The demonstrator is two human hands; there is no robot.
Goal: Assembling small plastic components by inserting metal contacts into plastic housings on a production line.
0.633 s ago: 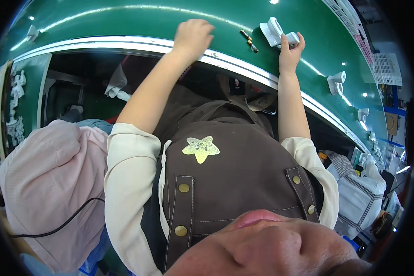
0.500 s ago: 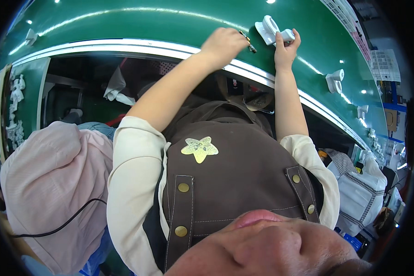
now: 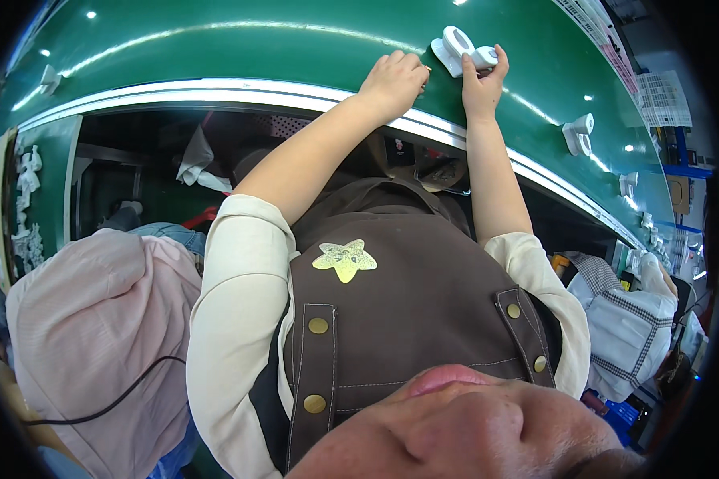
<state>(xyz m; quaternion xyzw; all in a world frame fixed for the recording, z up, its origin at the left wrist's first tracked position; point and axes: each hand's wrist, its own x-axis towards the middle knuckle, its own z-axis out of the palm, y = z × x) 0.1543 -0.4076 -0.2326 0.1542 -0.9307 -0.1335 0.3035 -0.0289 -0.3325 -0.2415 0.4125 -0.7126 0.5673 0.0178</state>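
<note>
My left hand (image 3: 393,86) is closed above the near edge of the green bench. Only a small brass-coloured tip (image 3: 429,69) of the part in its fingers shows; the rest is hidden. To its right, my right hand (image 3: 482,89) pinches a white plastic housing (image 3: 457,49) between thumb and fingers. The housing has an oval, ring-like end and a short rounded arm, and it rests on or just over the bench.
The green bench top (image 3: 240,52) has a pale metal front edge (image 3: 216,88). More white housings stand on it at the right (image 3: 577,134) and far left (image 3: 49,80). Co-workers sit close on both sides, one in a pink garment (image 3: 104,311), another in white (image 3: 623,327).
My left hand has turned, so the brass and dark part that stuck out is now mostly covered. Both hands and the white housing appear slightly further left in the picture.
</note>
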